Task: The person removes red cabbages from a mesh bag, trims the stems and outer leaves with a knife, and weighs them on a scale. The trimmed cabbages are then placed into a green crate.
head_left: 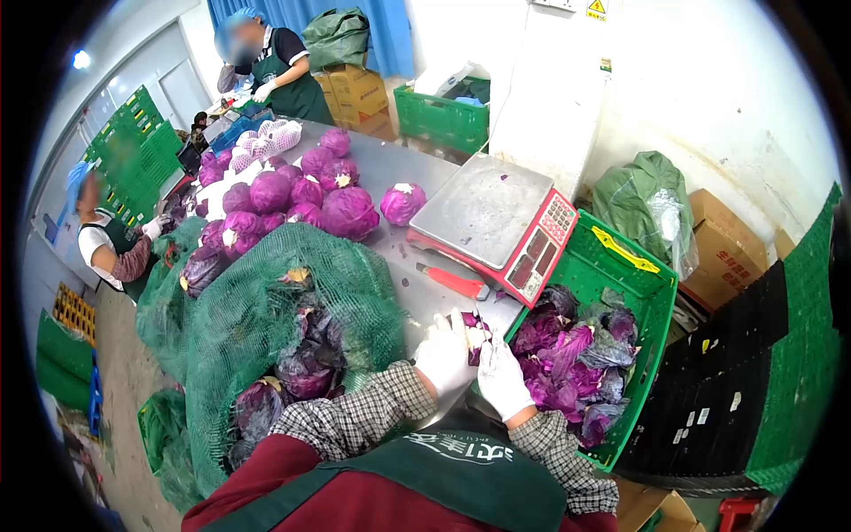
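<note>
My left hand point(445, 356), in a white glove, grips a small purple cabbage point(476, 334) from its left side. On its right side my right hand point(503, 383), also gloved, closes on the same cabbage; its pale cut base faces up. A red-handled tool point(454, 282), perhaps a knife, lies on the metal table just beyond my hands. To the right, loose purple outer leaves point(572, 359) fill much of a green crate point(651, 315). Left of my hands, a green mesh sack point(239, 306) lies open with dark purple cabbages point(306, 368) in it.
A red-framed scale point(486, 208) stands ahead, its display facing me. Several peeled cabbages point(270, 191) are heaped on the table point(390, 244); some farther ones wear foam nets point(273, 135). Two co-workers point(292, 75) work farther off. Black and green crates point(736, 390) rise at right.
</note>
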A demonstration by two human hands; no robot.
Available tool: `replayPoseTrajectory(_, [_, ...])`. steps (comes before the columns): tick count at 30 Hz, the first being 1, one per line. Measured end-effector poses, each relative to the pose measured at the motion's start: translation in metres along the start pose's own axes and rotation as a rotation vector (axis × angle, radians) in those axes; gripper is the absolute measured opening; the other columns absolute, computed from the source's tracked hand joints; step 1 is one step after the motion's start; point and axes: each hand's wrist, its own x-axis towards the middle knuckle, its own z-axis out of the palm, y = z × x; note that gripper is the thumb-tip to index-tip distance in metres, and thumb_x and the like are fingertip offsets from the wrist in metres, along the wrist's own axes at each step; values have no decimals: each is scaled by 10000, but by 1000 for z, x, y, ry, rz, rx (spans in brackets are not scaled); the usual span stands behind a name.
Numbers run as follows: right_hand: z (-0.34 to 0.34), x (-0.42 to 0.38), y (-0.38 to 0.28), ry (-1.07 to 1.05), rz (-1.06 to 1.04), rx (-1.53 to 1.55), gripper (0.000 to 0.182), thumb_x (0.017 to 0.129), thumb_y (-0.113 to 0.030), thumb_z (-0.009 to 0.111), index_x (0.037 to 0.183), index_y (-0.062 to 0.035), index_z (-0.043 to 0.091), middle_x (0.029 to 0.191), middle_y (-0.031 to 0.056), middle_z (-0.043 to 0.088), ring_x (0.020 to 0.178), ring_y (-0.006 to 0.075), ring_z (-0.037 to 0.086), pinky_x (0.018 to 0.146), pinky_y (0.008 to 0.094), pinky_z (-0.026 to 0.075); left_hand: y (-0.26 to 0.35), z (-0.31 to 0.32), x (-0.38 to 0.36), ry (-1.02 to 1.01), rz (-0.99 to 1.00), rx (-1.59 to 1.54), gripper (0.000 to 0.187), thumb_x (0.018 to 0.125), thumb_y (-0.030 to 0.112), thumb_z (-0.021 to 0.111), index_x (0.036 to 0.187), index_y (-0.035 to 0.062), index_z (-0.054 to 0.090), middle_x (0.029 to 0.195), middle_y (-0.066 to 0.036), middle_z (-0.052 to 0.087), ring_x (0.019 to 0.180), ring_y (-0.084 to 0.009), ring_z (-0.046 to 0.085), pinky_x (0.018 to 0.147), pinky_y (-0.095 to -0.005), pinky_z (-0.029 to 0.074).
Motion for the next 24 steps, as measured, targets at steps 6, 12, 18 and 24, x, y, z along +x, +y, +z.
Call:
replayPoseTrajectory(6, [-14,27,11,-14,-22,3,313,960,-172,398,1080,79,540,969,280,618,851,445,617,727,471,522,10,-11,0,-5,35,-6,1036,668,400,779,1377,-110,223,1246,-396,391,1106,-472,498,875,-484,492])
replayPoseTrajectory(12, [-11,9,37,-49,-172,-167,618,754,-55,581,1295,160,373,1234,330,486,1141,457,508,954,473,449,-18,-2,-24,42,38,-69,1170,656,553,765,1417,-106,168,1369,-370,334,1218,-462,440,1005,-444,430])
replayPoseTrajectory(18, [-34,-14,-29,10,-183,-37,351,868,-16,478,1189,127,477,1189,295,538,1101,411,548,895,441,487,-67,2,-43,42,109,-544,1122,597,474,858,1374,-94,282,1356,-305,380,1279,-391,404,1077,-414,353])
replayPoseTrajectory(24, [-32,-22,-31,115,-45,100,309,978,-165,423,1161,48,552,1045,249,629,918,378,631,794,388,531,-74,19,-30,78,-93,-589,1081,627,394,872,1382,-100,278,1310,-239,452,1225,-282,486,1034,-380,417])
